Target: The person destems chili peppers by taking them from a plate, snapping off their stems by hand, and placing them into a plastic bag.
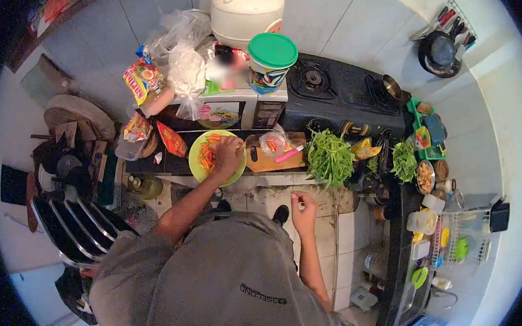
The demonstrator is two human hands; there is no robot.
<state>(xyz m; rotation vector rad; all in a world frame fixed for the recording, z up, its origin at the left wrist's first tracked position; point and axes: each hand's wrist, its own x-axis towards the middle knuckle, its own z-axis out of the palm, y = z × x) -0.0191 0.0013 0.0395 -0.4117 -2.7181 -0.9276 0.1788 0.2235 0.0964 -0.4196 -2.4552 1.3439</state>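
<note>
My left hand [230, 156] reaches down into a yellow-green plate [198, 172], over its right part. Its fingers curl downward, and what lies under them is hidden. Red and orange chili peppers [206, 155] lie on the left part of the plate, against the hand. My right hand [303, 208] hangs in front of the counter edge, apart from everything. Its fingers are bent in toward the thumb, with nothing visible between them. Right of the plate, a wooden cutting board [262, 160] carries a pink-handled knife [289, 154] and a clear plastic bag [274, 142] with red pieces.
Leafy greens [330, 158] are heaped right of the board. Behind stands a black gas stove [343, 87], beside a microwave [249, 111] topped by a green-lidded tub [272, 59] and bags. A red packet [171, 139] lies left of the plate. A dish rack [463, 235] stands far right.
</note>
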